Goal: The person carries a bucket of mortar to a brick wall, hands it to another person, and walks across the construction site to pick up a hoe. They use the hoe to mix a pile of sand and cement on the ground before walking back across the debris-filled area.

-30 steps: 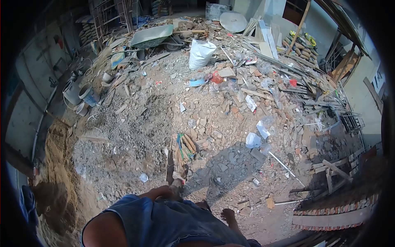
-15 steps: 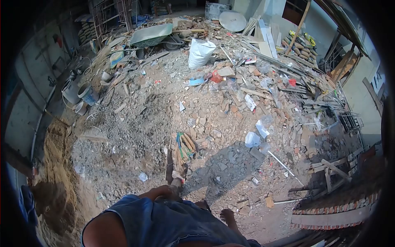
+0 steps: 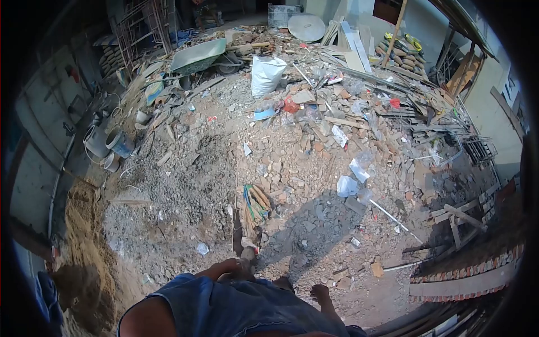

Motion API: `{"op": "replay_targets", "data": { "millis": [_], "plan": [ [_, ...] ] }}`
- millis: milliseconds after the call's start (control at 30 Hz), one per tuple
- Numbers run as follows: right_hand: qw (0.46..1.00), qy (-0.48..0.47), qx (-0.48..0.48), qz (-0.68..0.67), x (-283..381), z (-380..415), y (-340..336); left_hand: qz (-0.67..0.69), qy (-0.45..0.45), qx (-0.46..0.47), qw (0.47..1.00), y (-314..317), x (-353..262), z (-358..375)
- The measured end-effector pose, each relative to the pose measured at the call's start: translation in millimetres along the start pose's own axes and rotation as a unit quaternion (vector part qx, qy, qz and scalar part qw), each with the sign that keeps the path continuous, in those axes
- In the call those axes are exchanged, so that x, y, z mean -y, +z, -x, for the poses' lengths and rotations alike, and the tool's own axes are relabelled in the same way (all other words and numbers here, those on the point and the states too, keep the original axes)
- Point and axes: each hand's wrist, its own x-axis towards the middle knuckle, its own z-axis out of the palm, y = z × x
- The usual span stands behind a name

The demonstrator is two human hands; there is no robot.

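Observation:
My right hand (image 3: 320,291) hangs over the rubble at my right side, fingers loosely apart, with nothing in it. My left hand (image 3: 233,265) is low in front of my blue shirt, overlapping a dusty lower leg in this view; its fingers are hidden, and I cannot tell whether it holds anything. Just ahead of my foot (image 3: 250,244) lies a striped sack (image 3: 255,203) with brown, stick-like pieces along it. A dark narrow board (image 3: 237,230) lies beside the sack. My shadow (image 3: 311,227) falls across the broken stones to the right.
Rubble covers the ground ahead. A white sack (image 3: 266,77) and a wheelbarrow (image 3: 197,56) stand farther back. Buckets (image 3: 119,141) are at the left, above a sand pile (image 3: 84,224). Planks (image 3: 457,216), a white pipe (image 3: 396,221) and a brick edge (image 3: 466,288) lie right.
The view has shifted slightly, so nearby rubble sits a little lower and farther right. My right hand has moved slightly right and up in the picture.

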Motion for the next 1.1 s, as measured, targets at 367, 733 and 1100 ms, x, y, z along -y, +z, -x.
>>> {"op": "replay_targets", "data": {
  "millis": [367, 733, 1100],
  "plan": [
    [0.997, 0.034, -0.063, -0.042, -3, 24, 13, -0.004, -0.002, 0.011, 1.000, 8, 5, -8],
    [0.994, 0.041, -0.089, -0.040, -12, 22, 5, 0.007, 0.016, 0.060, 0.998, 11, 3, -19],
    [0.995, 0.040, -0.089, -0.036, -9, 26, -2, -0.006, 0.145, 0.041, 0.989, 25, 23, -44]
  ]
}}
